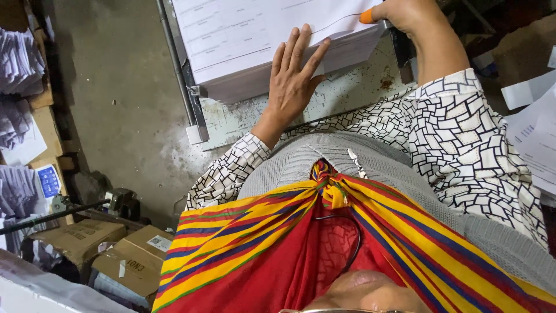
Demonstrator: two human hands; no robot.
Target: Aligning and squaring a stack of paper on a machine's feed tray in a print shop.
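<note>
left hand (294,72): you press it flat and open on the paper stack (255,43) at 12 o'clock, steadying it.
right hand (399,13): your orange-capped finger lifts the top sheet's corner at 1 o'clock.

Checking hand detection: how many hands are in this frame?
2. The left hand lies flat, fingers spread, on the near edge of the paper stack. The right hand, an orange cap on one finger, lifts the top sheet's corner at the upper edge, partly cropped.
</note>
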